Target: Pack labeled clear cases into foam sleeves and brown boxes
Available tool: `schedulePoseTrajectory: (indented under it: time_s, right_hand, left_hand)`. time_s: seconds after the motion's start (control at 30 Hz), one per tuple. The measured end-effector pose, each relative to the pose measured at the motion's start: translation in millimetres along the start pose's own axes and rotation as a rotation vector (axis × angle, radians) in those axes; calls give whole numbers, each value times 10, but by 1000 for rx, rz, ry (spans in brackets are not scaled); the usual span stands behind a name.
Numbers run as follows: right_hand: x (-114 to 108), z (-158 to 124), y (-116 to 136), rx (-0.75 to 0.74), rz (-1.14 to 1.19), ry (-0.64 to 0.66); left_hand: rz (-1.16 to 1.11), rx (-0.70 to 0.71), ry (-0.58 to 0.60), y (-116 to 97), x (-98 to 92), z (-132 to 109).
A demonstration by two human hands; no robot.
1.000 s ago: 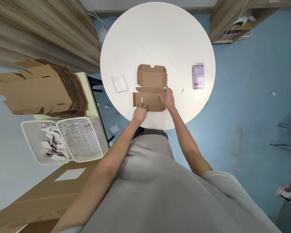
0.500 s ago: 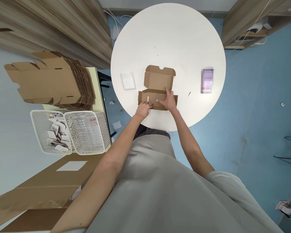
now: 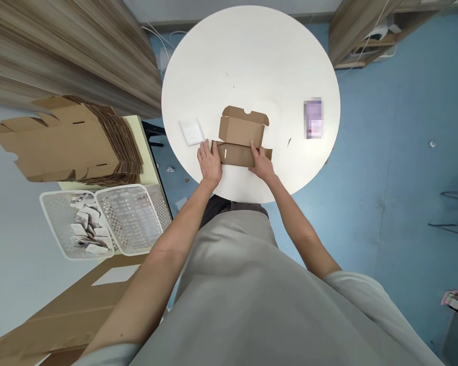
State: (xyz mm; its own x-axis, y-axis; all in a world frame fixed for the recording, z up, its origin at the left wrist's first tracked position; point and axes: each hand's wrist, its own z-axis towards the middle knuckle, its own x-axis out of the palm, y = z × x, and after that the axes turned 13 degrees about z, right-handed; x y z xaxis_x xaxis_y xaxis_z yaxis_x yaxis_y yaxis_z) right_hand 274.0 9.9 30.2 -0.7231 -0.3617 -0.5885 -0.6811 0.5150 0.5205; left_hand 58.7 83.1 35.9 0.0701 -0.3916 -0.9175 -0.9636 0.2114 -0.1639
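A brown cardboard box point(image 3: 241, 131), partly folded with its lid panel spread away from me, lies near the front edge of the round white table point(image 3: 252, 51). My left hand point(image 3: 209, 161) is at the box's left end, fingers apart, touching the side flap. At the right end, my right hand point(image 3: 261, 161) grips the box's near section, thumb and fingers around its edge. A white flat packet point(image 3: 191, 131) rests just beyond my left hand. On the table's right side lies a purple item point(image 3: 313, 118), blurred by pixels.
Left of the table, a side table holds a stack of flat cardboard boxes point(image 3: 64, 140) and two white baskets, one with small packets point(image 3: 87, 223), one with clear plastic pieces point(image 3: 130, 216). A large carton point(image 3: 72, 310) stands at lower left.
My left hand has moved from the box's near edge to its left end. My right hand has shifted from inside the box to its right end. The view has shifted slightly.
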Motion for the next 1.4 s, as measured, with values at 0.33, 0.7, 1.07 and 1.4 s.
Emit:
schedulePoseTrajectory:
  time_s: [0.33,0.7,1.07,1.4]
  right_hand:
    - [-10,-22,19,3,-14,-4]
    - [50,28,-16,-14,13,-22]
    - [65,63,-91,-50,98,4]
    - [118,130,-140,-104,174,-21]
  left_hand:
    - [-111,78,229,208,72,171]
    - [-414,-11,106,25,115,-85]
    - [-235,-210,149,-55,220,110]
    - [-50,-230,209,-199,169,156]
